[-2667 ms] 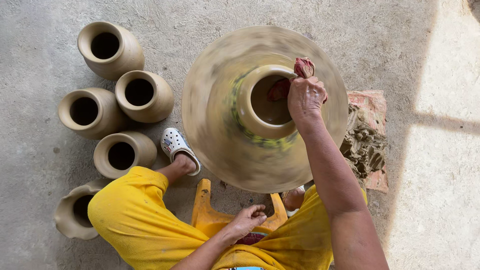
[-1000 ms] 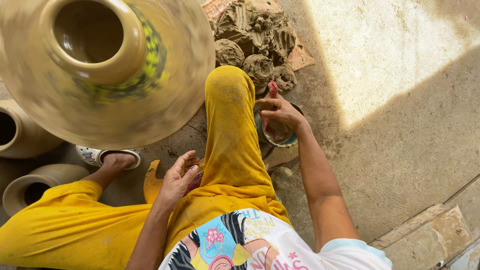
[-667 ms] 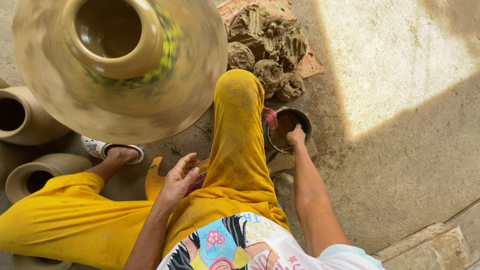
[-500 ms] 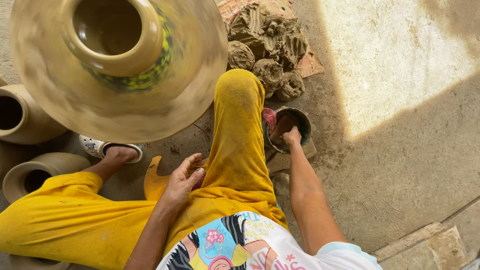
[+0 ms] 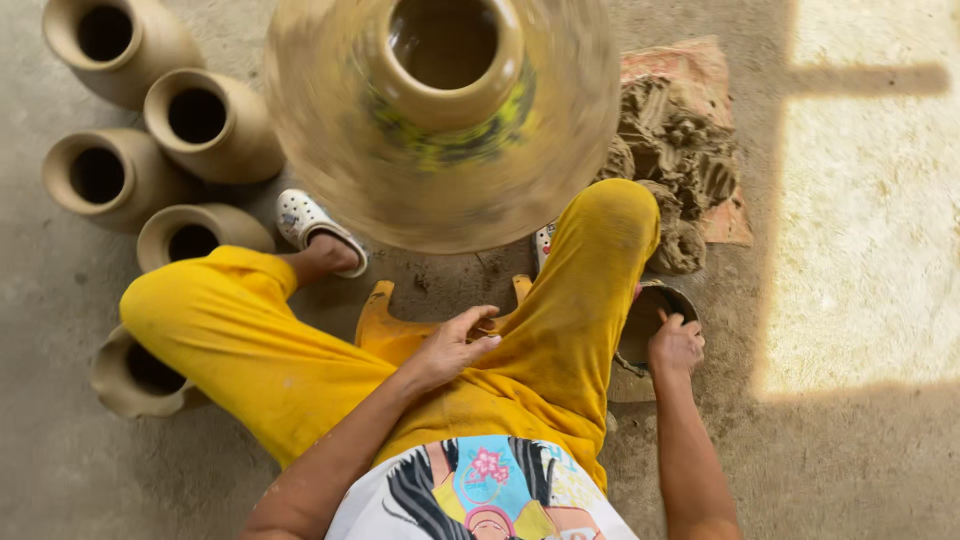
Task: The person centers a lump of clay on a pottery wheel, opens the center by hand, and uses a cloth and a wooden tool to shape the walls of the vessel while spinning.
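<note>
**Right hand at the bowl while the pot spins**

The right hand (image 5: 676, 343) reaches into a small dark bowl (image 5: 652, 318) on the floor beside the right knee; its fingers (image 5: 668, 322) curl over the rim, but whether they grip anything inside cannot be told. The left hand (image 5: 455, 345) rests on the yellow-trousered thigh, fingers loosely apart, holding nothing. Beyond the knees a large clay pot (image 5: 445, 110) spins, blurred, already full-bodied with a formed neck, so the shaping looks well advanced, with finishing seemingly left. Lumps of raw clay (image 5: 680, 160) lie far right; five finished pots (image 5: 200, 120) stand left.
</note>
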